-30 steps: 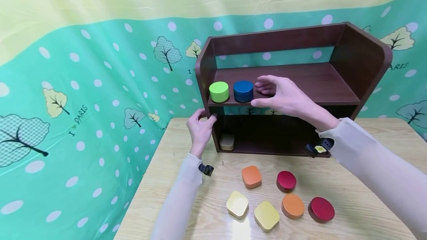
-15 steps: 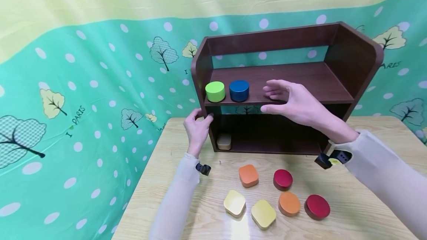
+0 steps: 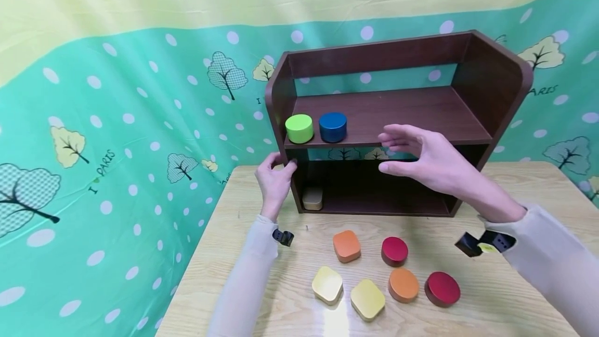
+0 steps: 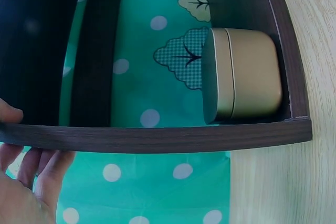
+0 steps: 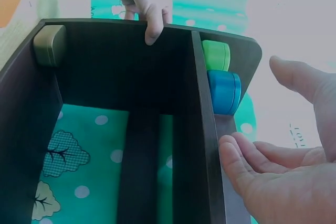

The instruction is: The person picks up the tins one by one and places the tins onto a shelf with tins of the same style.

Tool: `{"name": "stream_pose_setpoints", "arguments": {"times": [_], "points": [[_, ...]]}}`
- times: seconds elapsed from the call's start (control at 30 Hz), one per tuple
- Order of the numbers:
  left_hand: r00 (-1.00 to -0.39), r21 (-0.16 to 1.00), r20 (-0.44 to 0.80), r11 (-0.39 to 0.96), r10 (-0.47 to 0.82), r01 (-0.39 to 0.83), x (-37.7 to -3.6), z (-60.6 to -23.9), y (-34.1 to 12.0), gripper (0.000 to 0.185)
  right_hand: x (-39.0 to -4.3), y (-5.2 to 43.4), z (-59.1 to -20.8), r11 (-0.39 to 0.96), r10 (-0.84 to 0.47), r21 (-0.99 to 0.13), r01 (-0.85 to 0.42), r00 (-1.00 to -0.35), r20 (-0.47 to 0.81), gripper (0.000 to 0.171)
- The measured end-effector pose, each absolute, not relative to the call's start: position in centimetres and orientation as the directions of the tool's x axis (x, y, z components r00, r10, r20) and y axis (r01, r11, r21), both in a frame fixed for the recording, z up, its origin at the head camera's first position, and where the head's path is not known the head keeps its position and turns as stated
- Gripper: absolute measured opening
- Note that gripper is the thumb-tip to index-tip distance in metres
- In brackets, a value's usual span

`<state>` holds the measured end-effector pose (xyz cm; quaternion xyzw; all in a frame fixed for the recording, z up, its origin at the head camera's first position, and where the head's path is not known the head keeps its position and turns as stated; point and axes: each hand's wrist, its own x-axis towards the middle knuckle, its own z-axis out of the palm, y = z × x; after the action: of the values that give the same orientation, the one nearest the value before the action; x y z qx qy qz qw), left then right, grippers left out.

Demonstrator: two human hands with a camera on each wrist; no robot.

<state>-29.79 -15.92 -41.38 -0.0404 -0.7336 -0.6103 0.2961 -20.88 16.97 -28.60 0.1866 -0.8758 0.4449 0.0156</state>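
Note:
My left hand (image 3: 275,185) grips the left side panel of a dark brown two-tier shelf (image 3: 388,111), thumb inside and fingers outside. My right hand (image 3: 432,159) hovers in front of the shelf's upper board, thumb spread from the fingers, holding nothing. On that board's front left stand a round lime-green tin (image 3: 299,129) and, just right of it, a round blue tin (image 3: 333,128). Below, a rounded-square gold tin (image 4: 252,74) sits in the lower compartment's left corner. The right wrist view shows the blue tin (image 5: 223,92) apart from my right fingertips (image 5: 231,153).
On the wooden table (image 3: 224,254), in front of the shelf, lie an orange square tin (image 3: 347,246), two yellow square tins (image 3: 327,285), an orange round tin (image 3: 403,285) and two dark red round tins (image 3: 442,288). A patterned green curtain (image 3: 140,170) hangs behind and to the left.
My right hand has drawn away from beside the blue tin, moving right and toward me. My left hand keeps its grip on the side panel, and the tins stay in place.

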Motion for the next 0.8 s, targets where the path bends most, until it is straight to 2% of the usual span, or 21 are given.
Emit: {"name": "stream_pose_setpoints", "arguments": {"times": [0.4, 0.8], "points": [[-0.825, 0.875, 0.475, 0.26, -0.305, 0.408, -29.9, -41.4, -16.0, 0.015, -18.7, 18.7, -31.3, 0.533, -0.298, -0.772, -0.345, -0.931, 0.211, 0.07], [-0.826, 0.876, 0.475, 0.248, -0.302, 0.413, -29.8, -41.3, -16.0, 0.014, -17.2, 20.8, -33.7, 0.556, -0.277, -0.782, -0.283, -0.95, 0.146, 0.071]]}}
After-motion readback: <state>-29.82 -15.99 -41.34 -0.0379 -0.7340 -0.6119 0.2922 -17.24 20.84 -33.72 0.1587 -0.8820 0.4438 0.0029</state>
